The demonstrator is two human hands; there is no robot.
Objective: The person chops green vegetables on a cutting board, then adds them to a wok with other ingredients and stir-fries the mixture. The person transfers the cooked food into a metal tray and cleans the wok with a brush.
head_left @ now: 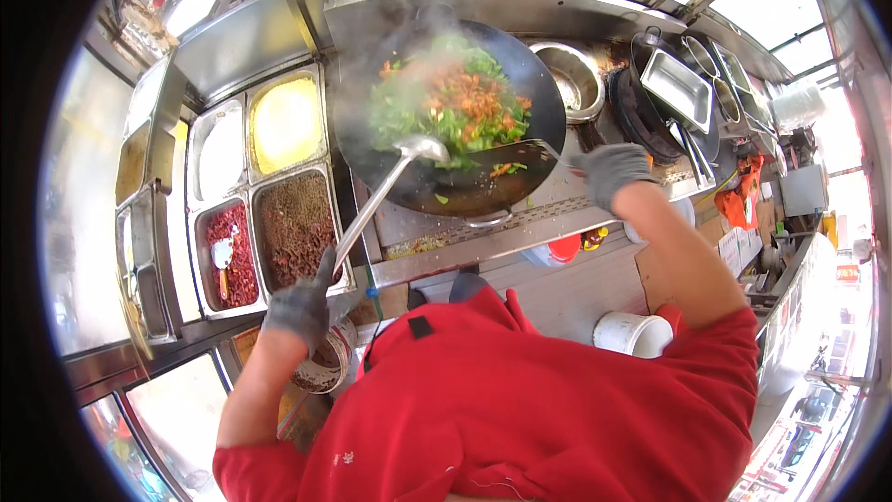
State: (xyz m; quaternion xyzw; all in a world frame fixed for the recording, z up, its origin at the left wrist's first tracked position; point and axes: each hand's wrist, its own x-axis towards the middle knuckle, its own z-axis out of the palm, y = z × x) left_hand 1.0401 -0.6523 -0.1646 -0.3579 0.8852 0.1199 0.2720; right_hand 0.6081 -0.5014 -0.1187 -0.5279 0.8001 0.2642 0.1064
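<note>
A large dark wok (418, 195) stands before me, steam rising from it. Chopped green leaves (481, 59) fill its middle, with orange-brown pieces (467, 94) heaped on top. My gloved left hand (301, 310) grips the long handle of a metal ladle (380, 195). The ladle's bowl lies at the near edge of the greens. On the right, my gloved right hand (617, 171) is closed around the handle of a wok spatula (526, 150). Its blade reaches into the wok at the near right of the food, partly hidden against the dark metal.
Left of the wok, steel pans hold yellow grains (287, 124), brown minced food (296, 223) and red chopped food (244, 251) with a scoop (223, 254). To the right are a steel pot (571, 80) and a rectangular steel pan (677, 88). A white bucket (631, 335) stands on the floor.
</note>
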